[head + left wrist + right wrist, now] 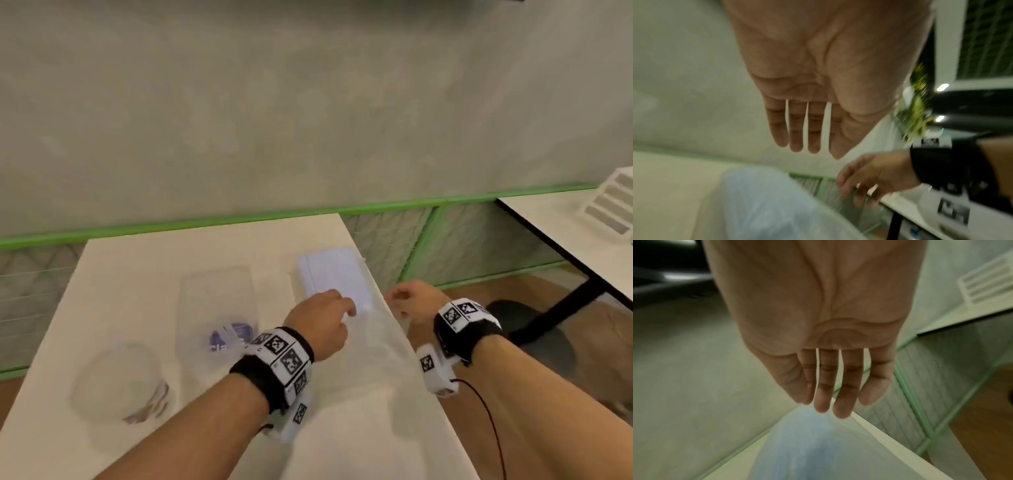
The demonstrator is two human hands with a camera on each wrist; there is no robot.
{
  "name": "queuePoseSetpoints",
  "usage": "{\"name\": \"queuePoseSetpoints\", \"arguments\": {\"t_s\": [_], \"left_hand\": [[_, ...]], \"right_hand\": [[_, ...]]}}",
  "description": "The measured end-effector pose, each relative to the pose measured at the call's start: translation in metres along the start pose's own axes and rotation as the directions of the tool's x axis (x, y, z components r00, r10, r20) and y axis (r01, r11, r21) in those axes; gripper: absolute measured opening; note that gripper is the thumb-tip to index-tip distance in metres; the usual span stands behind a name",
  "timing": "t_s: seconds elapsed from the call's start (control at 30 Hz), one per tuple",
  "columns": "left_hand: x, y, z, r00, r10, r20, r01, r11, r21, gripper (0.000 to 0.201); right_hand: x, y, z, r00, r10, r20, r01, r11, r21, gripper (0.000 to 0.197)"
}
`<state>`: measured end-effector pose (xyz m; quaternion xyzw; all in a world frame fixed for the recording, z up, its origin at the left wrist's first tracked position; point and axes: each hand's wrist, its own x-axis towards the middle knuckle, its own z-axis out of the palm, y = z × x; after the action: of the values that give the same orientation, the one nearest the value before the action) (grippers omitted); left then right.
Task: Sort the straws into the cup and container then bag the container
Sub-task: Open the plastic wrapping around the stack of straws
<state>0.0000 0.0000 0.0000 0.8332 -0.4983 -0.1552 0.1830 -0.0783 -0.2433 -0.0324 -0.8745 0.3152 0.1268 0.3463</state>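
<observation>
Both hands hover over the right part of the white bench (137,274). The left hand (320,322) is above the near end of a clear plastic bag (342,284) that lies flat near the bench's right edge; in the left wrist view its fingers (796,129) hang straight and slightly spread, holding nothing, so this grip is spread. In the head view a fingertip seems to touch the bag, though blur keeps this uncertain. The right hand (416,298) floats just past the bench's right edge, beside the bag; in the right wrist view its fingers (826,382) are also straight with narrow gaps, so that grip is spread and empty too.

To the left of the bag a clear cup (217,308) lies on the bench with purple print at its near end. Nearer the person, further left, sits a clear container (120,383) with faint purple inside; blur hides whether these are straws.

A second white table (582,233) stands to the right, well apart.
</observation>
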Motion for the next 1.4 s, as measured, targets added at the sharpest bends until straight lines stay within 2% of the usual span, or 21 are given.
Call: {"name": "queuePoseSetpoints", "arguments": {"t_s": [0.03,0.13,0.17,0.27,0.37,0.5,0.63,0.73,0.83,0.93,1.03,1.13,1.27,1.4], "left_hand": [[0.016,-0.002,0.006,0.996,-0.043,0.075,0.041,0.999,0.028,0.040],[0.048,-0.015,0.030,0.950,-0.188,0.250,0.169,0.981,0.094,0.062],[0.056,-0.020,0.039,0.937,-0.214,0.276,0.191,0.975,0.110,0.068],[0.068,-0.030,0.063,0.925,-0.253,0.285,0.226,0.966,0.125,0.078],[0.070,-0.039,0.082,0.912,-0.280,0.299,0.250,0.959,0.134,0.078],[0.069,-0.046,0.091,0.914,-0.300,0.273,0.253,0.947,0.196,0.078],[0.064,-0.049,0.092,0.909,-0.332,0.251,0.290,0.938,0.189,0.077],[0.050,-0.047,0.095,0.895,-0.368,0.251,0.329,0.926,0.187,0.079],[0.033,-0.045,0.099,0.887,-0.393,0.242,0.363,0.918,0.160,0.081],[0.018,-0.045,0.096,0.890,-0.390,0.236,0.380,0.921,0.092,0.078],[0.000,-0.041,0.086,0.891,-0.400,0.213,0.413,0.910,-0.018,0.075],[-0.025,-0.039,0.078,0.898,-0.385,0.211,0.416,0.901,-0.124,0.068],[-0.073,-0.041,0.069,0.950,-0.275,0.145,0.298,0.940,-0.164,0.054],[-0.131,-0.050,0.059,0.962,-0.252,0.103,0.271,0.925,-0.265,0.041]], "right_hand": [[0.016,0.005,0.001,0.999,0.030,-0.017,-0.030,0.999,0.022,0.011],[0.058,0.014,0.003,0.992,0.120,-0.028,-0.122,0.988,-0.090,0.028],[0.070,0.017,0.007,0.990,0.139,-0.019,-0.141,0.985,-0.101,0.033],[0.117,0.028,0.025,0.986,0.159,0.051,-0.160,0.987,0.007,0.041],[0.149,0.035,0.040,0.990,0.115,0.077,-0.127,0.974,0.187,0.031],[0.125,0.000,0.029,0.994,0.109,0.029,-0.113,0.929,0.351,0.017],[0.124,-0.006,0.017,1.000,0.029,-0.002,-0.027,0.944,0.329,0.020],[0.119,-0.018,0.009,0.997,-0.079,-0.009,0.079,0.973,0.218,0.020],[0.104,-0.043,0.007,0.968,-0.250,-0.005,0.250,0.968,0.036,0.022],[0.075,-0.068,0.009,0.915,-0.404,-0.003,0.398,0.902,-0.167,0.019],[0.042,-0.080,0.010,0.850,-0.527,-0.013,0.515,0.834,-0.197,0.021],[0.008,-0.086,0.012,0.836,-0.547,-0.039,0.540,0.834,-0.112,0.015],[-0.038,-0.091,0.024,0.831,-0.551,-0.080,0.537,0.831,-0.146,0.034],[-0.081,-0.086,0.044,0.856,-0.505,-0.109,0.476,0.853,-0.214,0.019]]}}
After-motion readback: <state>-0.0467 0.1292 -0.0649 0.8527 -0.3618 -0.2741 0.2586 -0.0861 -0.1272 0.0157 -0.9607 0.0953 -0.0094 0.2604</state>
